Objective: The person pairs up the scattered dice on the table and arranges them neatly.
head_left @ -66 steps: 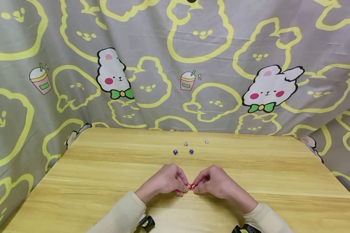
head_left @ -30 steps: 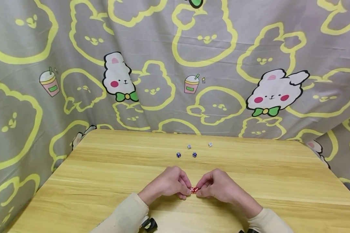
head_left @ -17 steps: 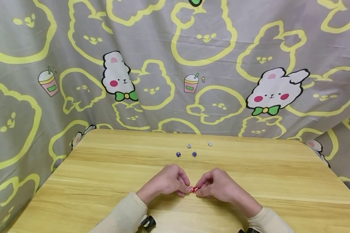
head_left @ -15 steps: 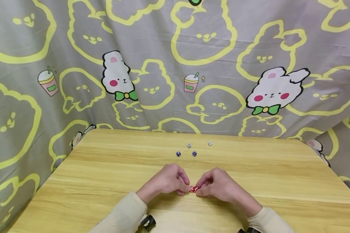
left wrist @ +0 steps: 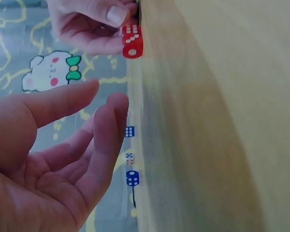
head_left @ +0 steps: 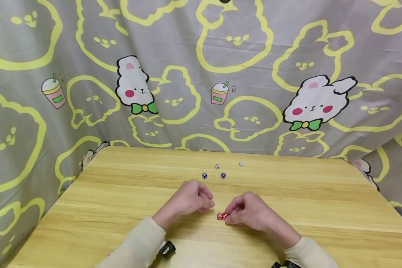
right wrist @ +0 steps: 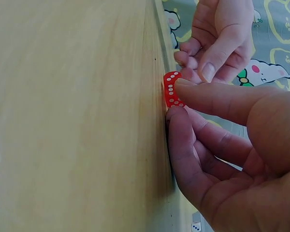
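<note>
Grey cloth printed with yellow outlines hangs behind a pale wooden table, and the work goes on in the middle of this table. What has just changed is on the left side: the left hand, which a moment ago was pinching the left red cubic die with white dots, has come away from it and is now a little farther toward the cloth. Its thumb and forefinger are apart, as the left wrist view shows well, and they hold nothing. The right hand remains at its place, with thumb and fingertips clamped on the right red cubic die with white dots. Both dice are side by side and seem to touch each other. Behind them, a dark blue die, a second dark blue die, a small white die and a second small white die lie spaced apart, as before. Probably this means that the left red die already rests without support, and that only the right hand's grip is not yet loosened.
</note>
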A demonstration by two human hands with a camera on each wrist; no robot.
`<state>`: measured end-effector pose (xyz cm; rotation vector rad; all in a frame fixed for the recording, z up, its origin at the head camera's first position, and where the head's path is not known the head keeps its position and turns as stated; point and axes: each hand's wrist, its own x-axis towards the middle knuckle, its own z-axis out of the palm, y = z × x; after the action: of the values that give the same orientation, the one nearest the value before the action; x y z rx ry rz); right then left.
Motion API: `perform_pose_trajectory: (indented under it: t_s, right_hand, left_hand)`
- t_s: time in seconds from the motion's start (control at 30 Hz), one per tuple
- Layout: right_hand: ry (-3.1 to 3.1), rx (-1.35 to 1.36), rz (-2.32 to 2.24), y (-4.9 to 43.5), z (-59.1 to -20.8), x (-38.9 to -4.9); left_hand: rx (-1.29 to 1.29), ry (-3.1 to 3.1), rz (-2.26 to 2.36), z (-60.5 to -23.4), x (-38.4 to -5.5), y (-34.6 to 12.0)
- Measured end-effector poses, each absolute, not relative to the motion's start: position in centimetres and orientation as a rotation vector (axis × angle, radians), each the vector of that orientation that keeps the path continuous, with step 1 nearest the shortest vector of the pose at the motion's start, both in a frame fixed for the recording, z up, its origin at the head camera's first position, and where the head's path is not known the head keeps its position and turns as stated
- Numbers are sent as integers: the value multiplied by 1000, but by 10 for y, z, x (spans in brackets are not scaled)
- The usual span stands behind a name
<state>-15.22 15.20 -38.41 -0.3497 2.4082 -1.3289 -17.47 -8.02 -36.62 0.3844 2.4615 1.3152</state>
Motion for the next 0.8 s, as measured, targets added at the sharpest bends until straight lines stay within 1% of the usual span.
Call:
perform_pose_trajectory:
  t_s: [0.47, 0.8]
  right_hand:
    - [2415, -350, -1330, 152, -384, -152]
    - [2412, -337, -1339, 151, -384, -151]
  left_hand:
    - [295, 2571, 1366, -361, -189, -87]
    - [225, 2625, 1403, -357, -206, -89]
